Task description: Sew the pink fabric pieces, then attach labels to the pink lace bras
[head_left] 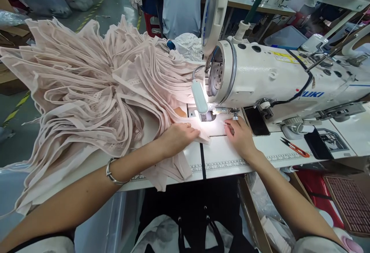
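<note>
A white sewing machine [260, 73] stands on the table, its lamp lighting the needle area [206, 116]. Just left of the needle, my left hand [182, 137] has its fingers closed on the edge of a pale beige garment [204, 137]. My right hand [239, 135] is at the right of the needle plate, thumb and fingertips pinched together; whatever is between them is too small to make out. A large heap of matching beige garments [95, 87], with lace parts and bound edges, spreads left of the machine and hangs over the table's front edge.
Orange-handled thread snips [295, 147] lie on the table right of my right hand. A printed ruler strip [222, 164] runs along the front edge. White lace fabric [189, 46] lies behind the heap. Ahead sits a person in a light blue shirt [182, 6].
</note>
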Demonstrator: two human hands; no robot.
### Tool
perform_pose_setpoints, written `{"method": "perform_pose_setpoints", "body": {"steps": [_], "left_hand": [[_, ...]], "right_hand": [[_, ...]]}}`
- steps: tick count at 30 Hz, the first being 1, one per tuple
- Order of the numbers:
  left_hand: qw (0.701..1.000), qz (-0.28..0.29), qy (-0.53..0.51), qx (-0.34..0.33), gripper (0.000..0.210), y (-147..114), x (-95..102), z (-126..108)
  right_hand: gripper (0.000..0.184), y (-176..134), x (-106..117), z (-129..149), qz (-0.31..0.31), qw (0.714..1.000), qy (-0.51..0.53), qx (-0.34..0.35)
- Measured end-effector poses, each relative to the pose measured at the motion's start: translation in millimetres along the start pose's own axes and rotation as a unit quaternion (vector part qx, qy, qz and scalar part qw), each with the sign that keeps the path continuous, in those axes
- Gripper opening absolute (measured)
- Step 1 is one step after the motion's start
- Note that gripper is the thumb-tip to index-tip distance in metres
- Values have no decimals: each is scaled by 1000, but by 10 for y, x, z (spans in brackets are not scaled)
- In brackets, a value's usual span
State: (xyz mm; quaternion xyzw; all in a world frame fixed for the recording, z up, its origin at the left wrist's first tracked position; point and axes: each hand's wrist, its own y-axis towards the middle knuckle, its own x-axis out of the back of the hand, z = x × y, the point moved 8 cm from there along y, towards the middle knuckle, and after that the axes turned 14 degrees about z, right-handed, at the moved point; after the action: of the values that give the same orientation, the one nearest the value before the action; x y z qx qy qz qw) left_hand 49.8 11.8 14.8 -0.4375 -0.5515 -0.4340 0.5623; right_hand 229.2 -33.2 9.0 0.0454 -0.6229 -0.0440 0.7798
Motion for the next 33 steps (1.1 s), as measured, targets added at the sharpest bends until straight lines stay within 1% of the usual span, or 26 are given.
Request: {"method": "perform_pose_setpoints", "body": {"steps": [1,2,3,4,5,6,7,9,10,12,13,15,17,19,21,24,27,30,32,33], "left_hand": [[999,-27,-17,17,26,-6,24,52],[998,-48,-23,18,27,-13,43,69],[998,-58,-21,4,30,-21,49,48],[998,-53,-12,-22,34,-29,38,-4],[998,-33,2,-48,39,-40,8,-66],[998,-4,18,-62,45,-57,-31,-119],[997,29,36,-57,50,-79,-67,-146],[993,87,76,1,57,-130,-103,-122],[989,107,96,33,58,-155,-96,-95],[983,123,120,62,58,-171,-50,-59],[983,119,125,60,57,-153,-22,-47],[987,95,122,33,48,-71,17,-35],[992,65,111,-1,38,45,13,-34],[993,49,105,-14,34,171,-35,-57],[992,49,120,-8,35,284,-103,-137],[984,52,173,4,39,384,-175,-340],[980,44,191,24,42,389,-187,-451],[982,31,179,46,40,349,-173,-420],[984,22,171,48,37,331,-164,-386],[985,18,164,47,36,327,-162,-369]], "right_hand": [[27,-12,-4,58,-3,1000,16,17],[27,-21,-19,130,0,999,28,42],[27,-28,-41,209,10,997,36,70],[27,-35,-72,287,25,994,38,99],[26,-40,-102,352,39,991,39,123],[24,-42,-126,394,50,989,38,137],[22,-38,-142,410,55,988,34,140],[20,-14,-145,373,46,992,26,112],[20,2,-142,335,39,995,23,91],[20,36,-150,263,37,998,19,50],[21,52,-158,240,41,998,18,35],[22,76,-162,232,45,999,6,23],[25,85,-146,265,40,999,-21,30],[30,79,-131,308,34,997,-51,45],[33,67,-134,331,34,996,-69,55],[32,60,-155,332,47,994,-89,48],[27,112,-178,310,92,988,-125,9],[24,239,-175,252,166,969,-168,-65],[23,334,-196,226,230,952,-173,-106],[22,378,-217,233,256,945,-165,-117]]}}
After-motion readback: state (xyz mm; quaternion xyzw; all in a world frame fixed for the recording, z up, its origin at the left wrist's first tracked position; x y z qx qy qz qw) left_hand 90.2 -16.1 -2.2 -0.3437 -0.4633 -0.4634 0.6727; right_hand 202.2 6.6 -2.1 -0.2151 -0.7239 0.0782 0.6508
